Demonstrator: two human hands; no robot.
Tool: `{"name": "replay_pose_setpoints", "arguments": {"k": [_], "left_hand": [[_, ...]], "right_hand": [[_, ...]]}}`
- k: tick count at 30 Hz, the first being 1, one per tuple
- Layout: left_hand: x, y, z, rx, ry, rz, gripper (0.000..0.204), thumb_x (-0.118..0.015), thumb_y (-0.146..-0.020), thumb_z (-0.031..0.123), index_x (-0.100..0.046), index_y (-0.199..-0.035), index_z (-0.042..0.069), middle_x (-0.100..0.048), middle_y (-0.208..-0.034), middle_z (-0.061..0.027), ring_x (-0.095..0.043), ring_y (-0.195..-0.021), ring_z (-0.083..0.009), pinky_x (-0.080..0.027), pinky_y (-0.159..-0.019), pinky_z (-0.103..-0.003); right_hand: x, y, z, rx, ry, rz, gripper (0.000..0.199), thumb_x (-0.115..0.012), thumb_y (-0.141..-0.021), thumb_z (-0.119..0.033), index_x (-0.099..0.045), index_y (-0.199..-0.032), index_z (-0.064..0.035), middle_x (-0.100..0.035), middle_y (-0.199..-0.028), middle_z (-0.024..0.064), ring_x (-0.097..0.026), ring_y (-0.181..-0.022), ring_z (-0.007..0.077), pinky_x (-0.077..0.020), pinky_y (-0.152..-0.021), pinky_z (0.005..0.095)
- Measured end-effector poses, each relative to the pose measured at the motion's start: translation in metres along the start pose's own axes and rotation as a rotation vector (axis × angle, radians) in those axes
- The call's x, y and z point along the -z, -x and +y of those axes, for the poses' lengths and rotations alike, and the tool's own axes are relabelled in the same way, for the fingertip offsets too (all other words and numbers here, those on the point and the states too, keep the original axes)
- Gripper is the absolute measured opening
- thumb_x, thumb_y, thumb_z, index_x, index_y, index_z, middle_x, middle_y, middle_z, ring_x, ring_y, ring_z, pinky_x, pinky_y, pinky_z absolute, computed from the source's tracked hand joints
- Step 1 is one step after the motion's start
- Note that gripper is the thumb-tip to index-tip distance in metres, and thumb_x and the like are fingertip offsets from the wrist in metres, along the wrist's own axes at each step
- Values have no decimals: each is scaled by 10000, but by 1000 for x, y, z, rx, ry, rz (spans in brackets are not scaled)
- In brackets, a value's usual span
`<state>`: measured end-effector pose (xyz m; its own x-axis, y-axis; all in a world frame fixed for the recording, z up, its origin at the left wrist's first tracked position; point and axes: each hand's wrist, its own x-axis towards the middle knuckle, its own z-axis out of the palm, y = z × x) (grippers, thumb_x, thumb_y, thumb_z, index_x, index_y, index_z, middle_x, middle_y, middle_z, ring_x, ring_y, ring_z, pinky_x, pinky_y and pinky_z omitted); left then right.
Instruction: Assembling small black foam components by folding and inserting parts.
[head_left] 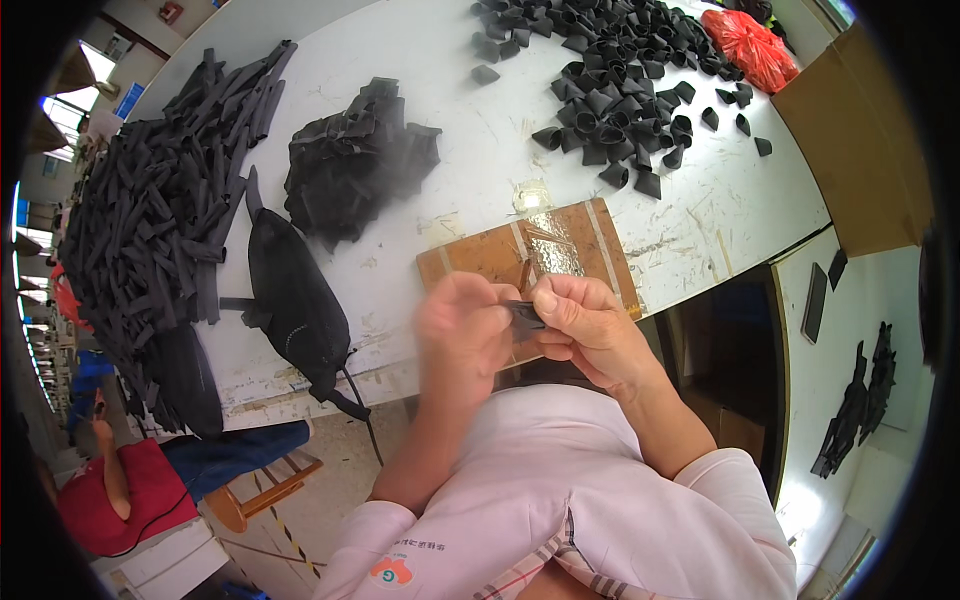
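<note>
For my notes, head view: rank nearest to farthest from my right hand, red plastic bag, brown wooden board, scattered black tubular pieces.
1. Brown wooden board: just beyond.
2. Scattered black tubular pieces: farther beyond.
3. Red plastic bag: far right.

A small black piece (524, 316), partly covered and slightly blurred, is held up — in view over the near part of the brown board (465, 262). It looks bent or folded — its full outline cannot be told.

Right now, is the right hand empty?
No, the right hand pinches a small black piece, with the blurred left hand close by on its other side.
</note>
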<state>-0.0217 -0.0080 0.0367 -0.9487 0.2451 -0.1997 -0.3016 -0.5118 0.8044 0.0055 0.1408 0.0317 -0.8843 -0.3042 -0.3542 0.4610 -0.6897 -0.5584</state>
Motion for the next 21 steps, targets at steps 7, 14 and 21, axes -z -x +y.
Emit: {"name": "replay_pose_setpoints", "arguments": {"k": [7,14,21], "left_hand": [[-4,-21,31,430,772,-424,225,-420,-782,-63,-461,-1002,-41,-567,-770,-165,-318,-301,-32,-264,-281,-189],[-7,-13,16,-103,-338,-39,251,-502,-821,10,-489,-1067,-34,-585,-797,-61,-497,-544,-75,-387,-475,-177],[-9,-29,18,-742,-747,-365,171,-529,-796,-14,-553,-965,-15,-584,-930,-115,-555,-863,-181,-425,-761,-264]], "right_hand": [[-25,-17,-42,245,527,-22,295,-548,-866,-325,-520,-725,-67,-443,-643,-53,-357,-548,22,-293,-455,171],[8,-27,-13,295,622,-25,251,-519,-884,-307,-511,-827,-63,-489,-711,-13,-412,-608,56,-337,-517,183],[-8,-12,-19,1025,1116,152,349,-647,-776,-297,-541,-946,-11,-519,-768,58,-510,-636,147,-433,-527,233]]}}
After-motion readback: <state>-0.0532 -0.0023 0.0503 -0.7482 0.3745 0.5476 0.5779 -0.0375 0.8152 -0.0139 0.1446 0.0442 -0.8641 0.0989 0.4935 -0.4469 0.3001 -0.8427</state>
